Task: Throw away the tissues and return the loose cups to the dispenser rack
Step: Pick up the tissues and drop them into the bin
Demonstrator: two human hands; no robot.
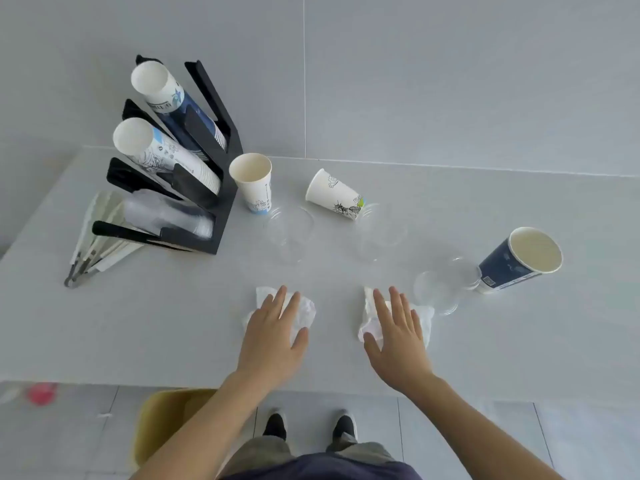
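Two crumpled white tissues lie near the table's front edge. My left hand (275,327) rests flat on the left tissue (306,311), fingers spread. My right hand (396,332) lies flat on the right tissue (424,318), fingers apart. Neither hand grips anything. The black dispenser rack (221,174) at the back left holds stacks of paper and clear cups. Loose on the table: an upright white paper cup (252,183), a white cup on its side (334,195), a dark blue cup tilted at the right (516,261), and clear plastic cups (289,233) (441,289).
A yellow bin (162,420) stands on the floor below the table's front edge, left of my feet. Wrapped straws or utensils (93,237) lie beside the rack at the left. A grey wall rises behind the table.
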